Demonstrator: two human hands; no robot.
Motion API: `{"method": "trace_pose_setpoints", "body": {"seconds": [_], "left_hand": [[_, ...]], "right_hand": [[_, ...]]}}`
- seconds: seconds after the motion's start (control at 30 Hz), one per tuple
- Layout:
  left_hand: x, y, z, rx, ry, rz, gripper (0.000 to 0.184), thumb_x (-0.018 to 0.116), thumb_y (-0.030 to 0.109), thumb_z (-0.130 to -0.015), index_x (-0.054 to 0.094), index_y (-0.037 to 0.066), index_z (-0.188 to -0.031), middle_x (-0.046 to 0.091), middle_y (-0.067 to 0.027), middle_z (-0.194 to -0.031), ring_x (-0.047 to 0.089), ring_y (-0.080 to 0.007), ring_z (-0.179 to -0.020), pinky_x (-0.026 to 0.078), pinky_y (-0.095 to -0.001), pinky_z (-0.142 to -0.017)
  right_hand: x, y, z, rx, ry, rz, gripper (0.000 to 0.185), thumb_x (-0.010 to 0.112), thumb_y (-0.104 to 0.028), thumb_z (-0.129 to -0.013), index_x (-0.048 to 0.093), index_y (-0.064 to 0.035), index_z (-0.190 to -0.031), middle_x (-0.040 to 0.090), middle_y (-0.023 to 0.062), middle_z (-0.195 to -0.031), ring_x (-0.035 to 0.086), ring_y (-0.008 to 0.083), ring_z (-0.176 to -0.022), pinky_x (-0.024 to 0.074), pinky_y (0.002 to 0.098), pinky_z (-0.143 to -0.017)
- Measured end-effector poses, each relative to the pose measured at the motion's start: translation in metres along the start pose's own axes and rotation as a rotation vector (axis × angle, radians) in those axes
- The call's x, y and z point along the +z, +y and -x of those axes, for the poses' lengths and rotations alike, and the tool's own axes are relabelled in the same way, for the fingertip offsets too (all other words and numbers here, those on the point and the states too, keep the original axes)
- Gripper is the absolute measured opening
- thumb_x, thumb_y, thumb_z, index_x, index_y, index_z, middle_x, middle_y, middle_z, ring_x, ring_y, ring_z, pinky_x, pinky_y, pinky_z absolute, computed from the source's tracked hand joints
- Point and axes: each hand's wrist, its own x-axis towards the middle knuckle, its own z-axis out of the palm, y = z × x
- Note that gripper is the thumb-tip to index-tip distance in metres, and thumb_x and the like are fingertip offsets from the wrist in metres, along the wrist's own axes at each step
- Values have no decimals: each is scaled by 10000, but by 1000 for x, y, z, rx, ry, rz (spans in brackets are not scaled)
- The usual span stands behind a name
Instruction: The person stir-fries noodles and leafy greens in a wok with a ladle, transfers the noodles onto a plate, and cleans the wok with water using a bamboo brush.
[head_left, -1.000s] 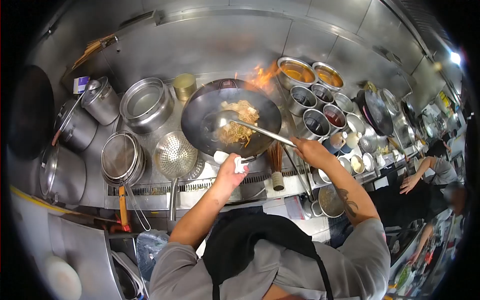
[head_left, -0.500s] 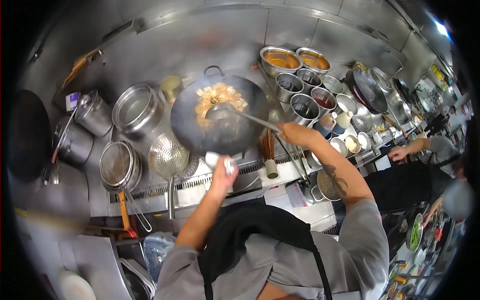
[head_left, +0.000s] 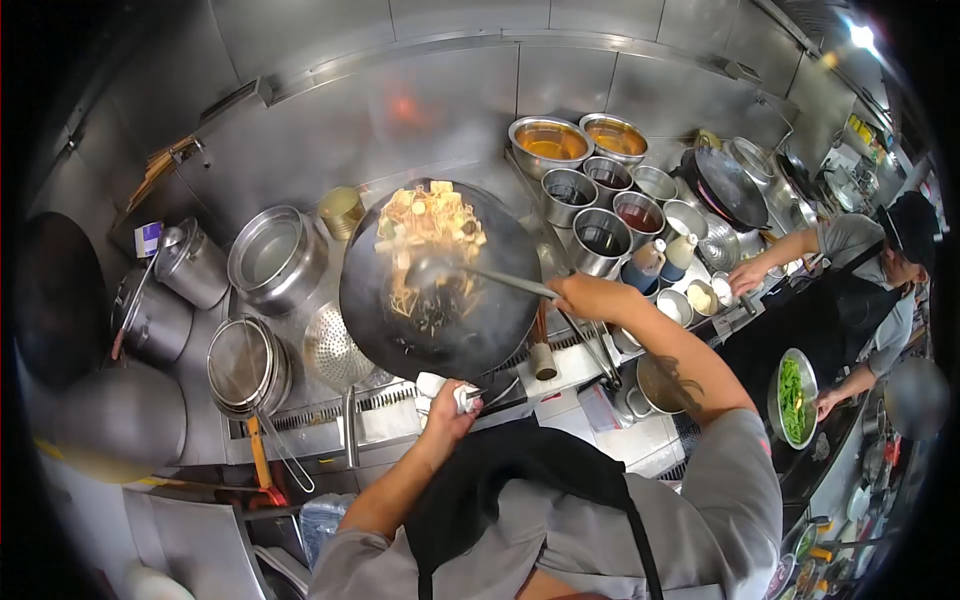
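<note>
A large dark wok (head_left: 440,350) stands on the stove ahead of me, its far side full of noodles (head_left: 430,225) with pale chunks, partly lifted and blurred. My right hand (head_left: 590,297) is closed round the long handle of a ladle (head_left: 500,279); the ladle's bowl is inside the wok, against the noodles. At the wok's near rim, my left hand (head_left: 452,408) is closed on a folded white cloth (head_left: 430,384). Whatever part of the wok lies under the cloth is hidden.
Sauce pots (head_left: 602,235) and bowls of orange liquid (head_left: 550,143) stand at the right. Strainers (head_left: 240,365), a perforated skimmer (head_left: 333,345) and a steel pot (head_left: 275,255) are at the left. A co-worker at far right holds a bowl of green vegetables (head_left: 791,400).
The noodles have shifted toward the wok's far rim and spread upward. My left hand is lower in view, and the wok's far loop handle no longer shows. The co-worker has come closer with the bowl.
</note>
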Motion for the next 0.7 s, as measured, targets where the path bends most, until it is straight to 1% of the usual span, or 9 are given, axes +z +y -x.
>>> {"method": "trace_pose_setpoints", "body": {"seconds": [0.07,0.1,0.13,0.2,0.23,0.3,0.43,0.6,0.7], "left_hand": [[-2,20,-21,-27,-103,188,101,497,202,-865,535,149,-788,558,-39,-645,545,-187,-548,473,-317,-481],[15,38,-20,91,-179,124,89,499,185,-864,528,139,-795,556,-37,-647,542,-188,-549,472,-315,-485],[22,63,-44,5,-132,187,91,512,180,-859,531,136,-781,558,-29,-651,542,-185,-549,467,-312,-482],[24,69,-70,60,-55,185,87,529,182,-855,537,135,-782,559,-29,-653,542,-187,-549,464,-309,-476],[4,48,-76,298,-99,-86,87,536,187,-853,541,129,-789,563,-32,-657,545,-187,-551,462,-310,-474],[-39,11,-75,27,-212,169,95,549,195,-852,548,112,-805,570,-36,-661,554,-189,-558,459,-311,-466],[-32,-9,-19,17,-98,80,64,542,165,-833,552,118,-791,573,-46,-658,562,-189,-554,478,-316,-465],[25,74,-52,100,-84,168,62,544,133,-827,524,100,-779,555,-49,-666,540,-189,-582,462,-309,-468],[23,74,-43,-26,-103,124,48,539,166,-817,531,119,-810,564,-58,-749,524,-202,-644,469,-321,-503]], "right_hand": [[-5,-6,7,-12,11,-27,315,556,-197,-877,560,-4,-1127,634,253,-868,618,410,-859,481,474,-763],[-6,-7,1,5,-13,-43,305,554,-194,-878,561,1,-1113,635,251,-866,618,412,-853,481,476,-757],[-10,-8,-5,22,-29,-53,296,553,-191,-879,563,6,-1099,635,248,-864,618,413,-846,481,478,-751],[4,-8,-17,43,47,42,271,549,-192,-882,549,15,-1057,632,254,-840,615,426,-814,479,500,-729],[12,-9,-22,61,109,69,265,547,-186,-883,543,17,-1053,629,259,-831,614,428,-808,480,504,-719],[12,-19,-23,89,223,185,267,540,-157,-882,519,23,-1077,621,271,-799,619,424,-776,490,499,-675],[1,-36,-6,71,299,318,275,524,-54,-825,518,56,-1077,630,231,-807,637,390,-787,516,457,-632],[-27,-62,31,19,93,166,277,528,-132,-867,542,5,-1107,627,230,-830,634,376,-827,490,479,-730],[-52,-54,56,29,-58,47,319,544,-179,-878,539,-33,-1162,631,226,-841,626,386,-816,477,473,-725]]}}
